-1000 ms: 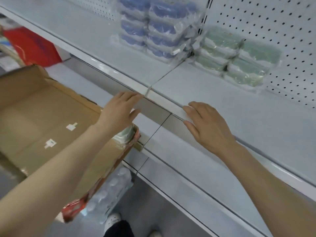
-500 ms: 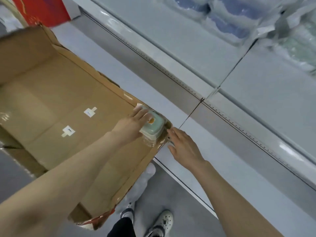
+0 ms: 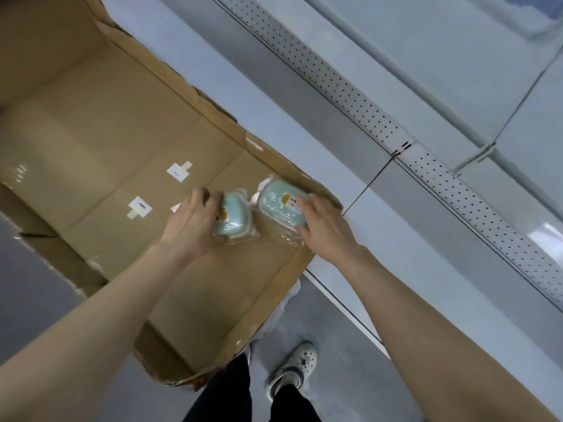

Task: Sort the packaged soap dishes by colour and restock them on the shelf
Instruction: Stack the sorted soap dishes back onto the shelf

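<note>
Where the hands are: both are down inside the cardboard box [image 3: 91,132], close to the corner that sits next to the shelves.
Left hand [image 3: 195,226]: it grasps the left soap dish pack [image 3: 233,222]. The fingers curl over the far end, and the rest of the hand wraps its left side.
Right hand [image 3: 323,229]: it grasps the right soap dish pack [image 3: 281,208]. The fingers lie across the top and the thumb presses the near side.
Left soap dish pack: a mint green dish in clear wrap with an orange sticker on top. It is over the box floor, tipped a little. I cannot tell if it rests on the cardboard.
Right soap dish pack: the same mint green, also in clear wrap with an orange sticker. It is in the box corner, just beside the other pack. I cannot tell if the two wraps touch.
Cardboard box: big, brown and open at the top, with its flaps spread out. Two white stickers [image 3: 179,171] are stuck on its floor, to the left of the hands.
Lower shelf board [image 3: 259,95]: pale grey-blue, running along the far side of the box.
Upper shelf board [image 3: 441,41]: pale too, higher up at the top right. A strip with small holes [image 3: 365,108] runs below its front edge.
Floor [image 3: 30,284]: grey.
Person: dark trousers [image 3: 225,397] and one white clog [image 3: 292,368] show at the bottom, between the arms.
</note>
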{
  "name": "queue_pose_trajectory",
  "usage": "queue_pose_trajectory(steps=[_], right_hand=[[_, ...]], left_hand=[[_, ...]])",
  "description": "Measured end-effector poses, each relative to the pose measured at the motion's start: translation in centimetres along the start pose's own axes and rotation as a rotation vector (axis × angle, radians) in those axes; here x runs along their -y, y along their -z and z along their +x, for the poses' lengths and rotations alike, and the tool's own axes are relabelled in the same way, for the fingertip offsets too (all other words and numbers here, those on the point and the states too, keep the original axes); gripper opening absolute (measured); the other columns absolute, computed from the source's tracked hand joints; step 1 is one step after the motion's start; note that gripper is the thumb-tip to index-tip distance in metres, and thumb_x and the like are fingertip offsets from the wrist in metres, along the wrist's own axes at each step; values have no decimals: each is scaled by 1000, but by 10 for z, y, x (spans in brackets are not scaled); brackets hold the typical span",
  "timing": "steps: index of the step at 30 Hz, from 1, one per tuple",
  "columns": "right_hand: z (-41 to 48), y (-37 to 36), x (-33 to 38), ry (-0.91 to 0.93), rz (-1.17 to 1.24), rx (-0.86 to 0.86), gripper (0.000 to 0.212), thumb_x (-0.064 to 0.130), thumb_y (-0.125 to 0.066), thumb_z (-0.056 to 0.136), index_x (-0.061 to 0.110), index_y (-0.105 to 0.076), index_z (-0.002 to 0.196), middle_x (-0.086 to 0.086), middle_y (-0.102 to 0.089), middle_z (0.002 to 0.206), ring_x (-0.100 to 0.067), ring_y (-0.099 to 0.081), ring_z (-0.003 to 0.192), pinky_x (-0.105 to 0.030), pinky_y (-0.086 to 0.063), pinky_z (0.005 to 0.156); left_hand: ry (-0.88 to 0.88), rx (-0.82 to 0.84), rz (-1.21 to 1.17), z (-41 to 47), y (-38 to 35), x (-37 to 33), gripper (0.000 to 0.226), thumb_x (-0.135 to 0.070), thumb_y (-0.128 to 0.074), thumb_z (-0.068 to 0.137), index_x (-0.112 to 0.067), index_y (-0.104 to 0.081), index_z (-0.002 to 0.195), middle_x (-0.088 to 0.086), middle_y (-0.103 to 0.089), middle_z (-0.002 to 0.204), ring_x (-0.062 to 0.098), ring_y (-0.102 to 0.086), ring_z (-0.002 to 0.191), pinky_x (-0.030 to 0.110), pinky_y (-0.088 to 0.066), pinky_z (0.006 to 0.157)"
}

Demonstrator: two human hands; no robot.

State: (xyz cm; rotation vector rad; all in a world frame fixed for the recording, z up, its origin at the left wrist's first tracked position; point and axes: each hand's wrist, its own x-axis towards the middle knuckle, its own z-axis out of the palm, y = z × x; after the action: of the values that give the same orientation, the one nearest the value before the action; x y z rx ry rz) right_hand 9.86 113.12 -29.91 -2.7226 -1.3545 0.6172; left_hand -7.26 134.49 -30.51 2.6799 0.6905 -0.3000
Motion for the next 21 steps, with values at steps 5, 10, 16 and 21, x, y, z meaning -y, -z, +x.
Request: queue_pose_trajectory(steps=[5, 10, 16, 21], right_hand=[[8, -14, 24, -118, -137, 43, 68, 43, -52, 95, 15, -23, 149, -18, -33, 144, -34, -36, 124, -42, -38, 101], [-3, -18, 61, -90, -131, 91, 60, 50, -39, 100, 6, -33, 141, -16, -57, 119, -32, -56, 106, -39, -48, 77], [15, -4, 69, 188, -340, 188, 101, 1, -72, 78, 26, -11, 155, -10, -12, 159, -34, -14, 145, -38, -40, 101], [38, -12, 68, 375, -549, 294, 107, 7, -74, 79, 31, -3, 155, 1, 11, 164, -31, 15, 149, -47, -7, 122]], left_hand=[[147, 78, 4, -41, -27, 26, 89, -43, -80, 68, -17, -36, 141, 10, -41, 130, 31, -48, 113, 40, -45, 88], [178, -21, 50, -60, -37, 29, 86, -47, -76, 71, -14, -39, 141, 11, -47, 130, 34, -49, 114, 41, -45, 88], [172, -2, 43, -69, -43, 39, 95, -50, -79, 67, -15, -34, 143, 11, -48, 129, 34, -47, 114, 43, -43, 92], [179, 28, 11, -70, -44, 39, 97, -47, -81, 66, -15, -31, 143, 12, -47, 130, 36, -49, 113, 47, -46, 92]])
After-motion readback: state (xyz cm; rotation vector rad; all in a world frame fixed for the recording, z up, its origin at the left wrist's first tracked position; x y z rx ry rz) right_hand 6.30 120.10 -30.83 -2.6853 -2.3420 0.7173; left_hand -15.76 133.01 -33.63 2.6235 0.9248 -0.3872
